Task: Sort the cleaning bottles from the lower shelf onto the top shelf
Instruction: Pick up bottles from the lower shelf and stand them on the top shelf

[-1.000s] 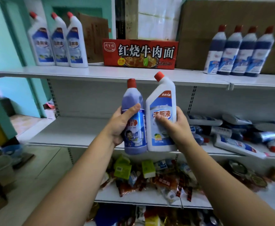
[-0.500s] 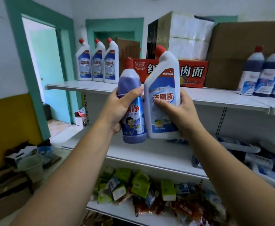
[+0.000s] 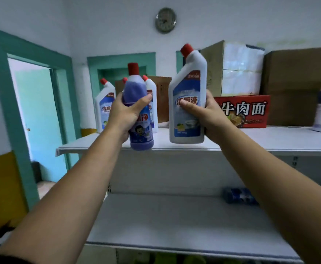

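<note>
White metal top shelf (image 3: 251, 138) on a pale wall, red printed carton (image 3: 251, 111) at its back | left hand (image 3: 124, 113) wraps a purple plastic bottle with a red cap (image 3: 141, 134), upright at the shelf's front edge | right hand (image 3: 211, 117) grips a white angled-neck plastic bottle (image 3: 188, 88) (red cap too), base over the shelf front, contact unclear | lower shelf (image 3: 174, 221): a dark blue bottle (image 3: 239, 196) lying down

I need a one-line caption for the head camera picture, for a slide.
The left hand holds a purple bottle and the right hand a white bottle, both at the top shelf level.
</note>
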A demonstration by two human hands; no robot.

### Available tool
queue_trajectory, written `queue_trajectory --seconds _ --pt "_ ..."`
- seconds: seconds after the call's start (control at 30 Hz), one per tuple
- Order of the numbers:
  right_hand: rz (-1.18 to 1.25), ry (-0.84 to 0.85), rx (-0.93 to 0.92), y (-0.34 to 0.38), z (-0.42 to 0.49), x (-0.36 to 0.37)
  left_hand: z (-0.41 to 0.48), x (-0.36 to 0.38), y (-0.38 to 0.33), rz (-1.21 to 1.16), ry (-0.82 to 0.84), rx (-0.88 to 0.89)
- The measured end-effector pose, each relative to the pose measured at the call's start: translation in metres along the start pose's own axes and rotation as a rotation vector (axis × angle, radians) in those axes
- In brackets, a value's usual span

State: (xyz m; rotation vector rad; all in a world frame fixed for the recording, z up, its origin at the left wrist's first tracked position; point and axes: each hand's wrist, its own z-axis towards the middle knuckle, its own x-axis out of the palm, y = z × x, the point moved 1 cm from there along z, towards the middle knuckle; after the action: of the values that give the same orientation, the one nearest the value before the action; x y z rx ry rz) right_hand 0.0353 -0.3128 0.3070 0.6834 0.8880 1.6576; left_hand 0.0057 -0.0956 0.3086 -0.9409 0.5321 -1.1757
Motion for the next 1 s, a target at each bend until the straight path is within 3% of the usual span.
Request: queue_trajectory --seconds 0.23,0.37,0.6,1.0 --pt "-0.057 0.01 0.152 -0.048 0.058 0.027 0.072 -0.013 0.045 0.097 0.109 -0.047" --pt "-0.278 0.049 0.258 -0.051 0.084 0.026 0.094 -0.016 0.058 0.184 0.183 -0.051" --pt "-0.523 -0.123 0.318 -0.068 0.132 0.022 0.108 -0.014 0.072 0.203 0.184 0.0" --pt "-0.471 -0.165 0.326 -0.103 0.153 0.028 0.114 -0.015 0.081 0.132 0.19 -0.016"
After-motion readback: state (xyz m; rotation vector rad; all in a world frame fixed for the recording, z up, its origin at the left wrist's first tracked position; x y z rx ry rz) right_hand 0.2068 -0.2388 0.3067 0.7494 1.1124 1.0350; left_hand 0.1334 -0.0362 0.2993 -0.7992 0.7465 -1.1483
